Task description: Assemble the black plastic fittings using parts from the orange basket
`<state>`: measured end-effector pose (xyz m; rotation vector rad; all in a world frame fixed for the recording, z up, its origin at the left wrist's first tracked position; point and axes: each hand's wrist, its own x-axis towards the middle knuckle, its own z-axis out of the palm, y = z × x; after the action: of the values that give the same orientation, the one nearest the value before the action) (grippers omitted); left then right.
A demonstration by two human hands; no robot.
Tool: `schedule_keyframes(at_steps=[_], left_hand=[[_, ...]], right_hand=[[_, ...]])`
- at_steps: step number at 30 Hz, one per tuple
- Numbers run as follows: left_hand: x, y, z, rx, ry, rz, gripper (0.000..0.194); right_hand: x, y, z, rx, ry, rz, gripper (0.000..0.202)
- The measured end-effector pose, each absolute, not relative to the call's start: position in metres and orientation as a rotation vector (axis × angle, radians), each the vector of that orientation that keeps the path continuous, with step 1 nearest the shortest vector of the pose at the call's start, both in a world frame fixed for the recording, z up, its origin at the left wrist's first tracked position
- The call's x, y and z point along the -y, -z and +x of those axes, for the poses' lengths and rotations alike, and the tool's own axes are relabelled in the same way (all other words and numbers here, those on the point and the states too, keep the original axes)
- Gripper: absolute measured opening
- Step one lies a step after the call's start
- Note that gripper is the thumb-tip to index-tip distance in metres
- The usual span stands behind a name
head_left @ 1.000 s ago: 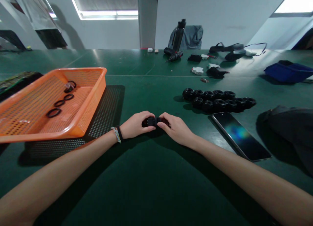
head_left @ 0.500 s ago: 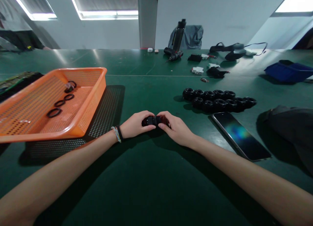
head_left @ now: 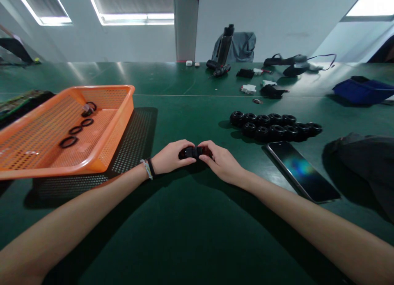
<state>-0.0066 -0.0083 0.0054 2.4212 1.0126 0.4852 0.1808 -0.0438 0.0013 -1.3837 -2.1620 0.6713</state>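
Note:
Between my two hands, low over the green table (head_left: pixel 191 219), is a black cylindrical part (head_left: pixel 193 152) lying sideways. My left hand (head_left: pixel 174 155) pinches its left end between thumb and fingers. On its right end my right hand (head_left: pixel 221 162) has a like pinch. Fingers cover both ends, so its exact kind does not show. Off to the right stand several glossy black ring-shaped parts (head_left: pixel 277 131) in rows. An orange perforated basket (head_left: pixel 123 125) on the left holds several thin black rings (head_left: pixel 68 142).
A phone (head_left: pixel 303 170) and a dark cloth item (head_left: pixel 366 162) lie right of my right arm. Toward the back are a power drill (head_left: pixel 221 69), small white and black pieces (head_left: pixel 248 88) and a blue bin (head_left: pixel 363 90). A green-and-black stack (head_left: pixel 24 104) sits beyond the basket.
Both hands keep almost the same place and grip on the black cylindrical part. At the far left edge, a person in the background has shifted mostly out of view.

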Motion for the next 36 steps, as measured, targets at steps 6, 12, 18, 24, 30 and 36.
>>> schedule_keyframes(at_steps=[6, 12, 18, 24, 30, 36], left_hand=[[0.0092, -0.0062, -0.0067, -1.010, -0.480, 2.433, 0.029], [0.0086, -0.0053, -0.0072, -1.006, -0.478, 2.439, 0.029], [0.0077, -0.0048, -0.0069, -0.999, -0.478, 2.445, 0.029], [0.0086, -0.0059, -0.0072, -1.000, -0.468, 2.446, 0.029], [0.0087, -0.0048, -0.0066, -1.004, -0.467, 2.449, 0.028], [0.0086, -0.0040, -0.0064, -1.000, -0.476, 2.452, 0.028]], right_hand=[[0.0435, -0.0016, 0.1813, 2.152, -0.673, -1.376, 0.015], [0.0434, -0.0025, 0.1807, 2.155, -0.675, -1.396, 0.014], [0.0433, -0.0034, 0.1788, 2.158, -0.678, -1.419, 0.013], [0.0433, -0.0031, 0.1792, 2.167, -0.670, -1.433, 0.014], [0.0427, -0.0019, 0.1795, 2.181, -0.632, -1.428, 0.012], [0.0432, -0.0037, 0.1788, 2.186, -0.643, -1.444, 0.010]])
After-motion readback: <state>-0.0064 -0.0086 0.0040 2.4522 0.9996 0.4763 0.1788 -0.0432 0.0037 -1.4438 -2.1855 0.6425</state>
